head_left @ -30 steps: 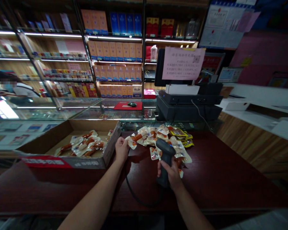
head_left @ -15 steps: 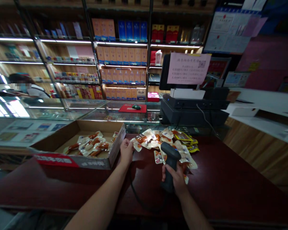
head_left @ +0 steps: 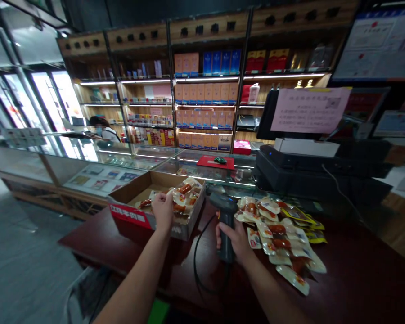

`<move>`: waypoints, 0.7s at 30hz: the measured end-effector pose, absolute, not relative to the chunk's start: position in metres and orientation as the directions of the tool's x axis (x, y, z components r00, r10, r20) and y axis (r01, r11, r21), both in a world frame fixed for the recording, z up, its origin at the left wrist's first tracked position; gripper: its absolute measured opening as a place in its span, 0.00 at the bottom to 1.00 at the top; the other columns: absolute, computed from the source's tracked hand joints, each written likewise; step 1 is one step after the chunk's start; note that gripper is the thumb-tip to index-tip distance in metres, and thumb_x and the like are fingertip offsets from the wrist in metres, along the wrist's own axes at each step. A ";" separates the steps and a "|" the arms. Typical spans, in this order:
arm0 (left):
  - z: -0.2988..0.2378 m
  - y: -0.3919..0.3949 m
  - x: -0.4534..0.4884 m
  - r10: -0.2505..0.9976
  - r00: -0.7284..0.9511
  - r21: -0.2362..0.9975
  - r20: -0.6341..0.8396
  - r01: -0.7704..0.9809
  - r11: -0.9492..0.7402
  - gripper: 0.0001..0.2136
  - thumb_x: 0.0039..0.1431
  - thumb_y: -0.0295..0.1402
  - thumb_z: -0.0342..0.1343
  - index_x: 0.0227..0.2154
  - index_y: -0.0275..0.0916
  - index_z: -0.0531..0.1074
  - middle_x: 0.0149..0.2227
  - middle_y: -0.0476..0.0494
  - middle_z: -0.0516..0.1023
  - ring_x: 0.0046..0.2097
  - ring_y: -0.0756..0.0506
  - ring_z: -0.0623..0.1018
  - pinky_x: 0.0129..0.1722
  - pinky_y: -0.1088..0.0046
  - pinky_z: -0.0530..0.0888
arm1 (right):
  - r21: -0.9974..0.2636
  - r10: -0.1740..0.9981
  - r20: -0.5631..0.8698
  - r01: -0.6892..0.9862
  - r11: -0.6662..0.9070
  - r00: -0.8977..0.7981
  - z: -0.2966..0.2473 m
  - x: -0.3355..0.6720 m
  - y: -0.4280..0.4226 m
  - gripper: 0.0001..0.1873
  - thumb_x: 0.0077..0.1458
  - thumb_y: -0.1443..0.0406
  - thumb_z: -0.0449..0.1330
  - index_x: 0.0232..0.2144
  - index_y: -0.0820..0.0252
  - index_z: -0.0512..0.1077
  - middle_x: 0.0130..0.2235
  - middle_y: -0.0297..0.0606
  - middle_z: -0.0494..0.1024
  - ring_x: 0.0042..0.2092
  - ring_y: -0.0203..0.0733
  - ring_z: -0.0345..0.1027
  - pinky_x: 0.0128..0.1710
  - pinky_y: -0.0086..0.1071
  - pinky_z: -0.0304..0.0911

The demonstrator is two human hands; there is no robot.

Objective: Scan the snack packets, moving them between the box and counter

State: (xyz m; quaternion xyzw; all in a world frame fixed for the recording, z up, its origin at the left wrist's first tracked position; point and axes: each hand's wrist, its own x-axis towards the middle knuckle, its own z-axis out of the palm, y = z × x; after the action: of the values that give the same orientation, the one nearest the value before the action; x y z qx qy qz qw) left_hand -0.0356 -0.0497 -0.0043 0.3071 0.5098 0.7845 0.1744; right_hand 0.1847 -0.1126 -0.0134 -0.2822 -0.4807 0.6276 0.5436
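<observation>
My right hand [head_left: 234, 239] is closed round the grip of a black barcode scanner [head_left: 225, 215], whose head points toward the cardboard box. A black cable [head_left: 197, 265] loops down from it over the dark red counter [head_left: 354, 279]. My left hand [head_left: 163, 210] is over the open cardboard box [head_left: 131, 215], fingers closed on a sausage snack packet [head_left: 177, 197] above the packets lying inside. A pile of similar clear and yellow snack packets [head_left: 280, 234] lies on the counter just right of the scanner.
A black cash register with a monitor and pink notice [head_left: 310, 110] stands behind the pile. Glass display counters [head_left: 121, 157] run left, with a red mouse pad and mouse [head_left: 218, 161]. Shelves of boxed goods fill the back wall. Another person [head_left: 103, 128] is far left.
My left hand has carried a packet from beside the pile leftward over the box. The scanner in my right hand has swung left. My head has turned left.
</observation>
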 end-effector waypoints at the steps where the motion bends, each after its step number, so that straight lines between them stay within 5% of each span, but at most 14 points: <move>1: -0.006 -0.050 -0.046 0.564 -0.771 0.913 0.296 0.055 -0.405 0.07 0.44 0.32 0.54 0.23 0.39 0.60 0.20 0.55 0.63 0.22 0.53 0.66 0.25 0.76 0.67 | -0.912 0.949 0.171 -0.408 0.049 -0.267 -0.012 0.177 -0.111 0.19 0.45 0.60 0.63 0.39 0.60 0.66 0.20 0.27 0.70 0.16 0.33 0.62 0.14 0.27 0.63; 5: -0.009 -0.052 -0.071 0.458 -0.811 0.909 0.364 0.203 -0.363 0.15 0.41 0.28 0.56 0.36 0.37 0.64 0.35 0.46 0.71 0.38 0.48 0.73 0.43 0.68 0.69 | -0.922 0.930 0.184 -0.383 0.052 -0.318 -0.011 0.155 -0.109 0.16 0.45 0.61 0.63 0.36 0.61 0.66 0.19 0.27 0.70 0.15 0.33 0.62 0.13 0.26 0.62; 10: -0.003 -0.062 -0.057 0.392 -0.755 0.848 0.526 0.428 -0.314 0.21 0.45 0.29 0.56 0.45 0.37 0.62 0.48 0.39 0.67 0.52 0.42 0.67 0.54 0.60 0.60 | -0.923 0.941 0.180 -0.379 0.061 -0.288 -0.015 0.161 -0.112 0.17 0.45 0.61 0.62 0.37 0.61 0.66 0.19 0.27 0.70 0.15 0.33 0.62 0.14 0.26 0.62; 14: -0.002 -0.063 -0.007 0.485 -0.597 0.765 0.640 0.430 -0.480 0.19 0.48 0.29 0.54 0.46 0.39 0.63 0.53 0.38 0.63 0.57 0.42 0.62 0.55 0.62 0.60 | -0.914 0.965 0.177 -0.396 0.088 -0.195 -0.020 0.189 -0.115 0.18 0.45 0.60 0.63 0.38 0.61 0.67 0.19 0.26 0.70 0.16 0.33 0.63 0.15 0.26 0.62; 21: -0.021 -0.057 0.113 0.726 -0.101 0.708 0.680 0.349 -0.614 0.17 0.48 0.31 0.57 0.44 0.40 0.67 0.55 0.36 0.63 0.57 0.40 0.63 0.54 0.60 0.62 | -0.904 0.972 0.222 -0.357 0.235 0.076 -0.014 0.273 -0.124 0.11 0.47 0.58 0.61 0.25 0.61 0.69 0.20 0.30 0.72 0.19 0.34 0.65 0.18 0.26 0.61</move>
State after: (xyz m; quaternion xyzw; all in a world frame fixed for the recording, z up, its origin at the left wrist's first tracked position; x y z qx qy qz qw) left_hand 0.1128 -0.0571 -0.0214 0.6526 0.4119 0.6173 0.1527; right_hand 0.2730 -0.1241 -0.0140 -0.3451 -0.4454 0.5135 0.6472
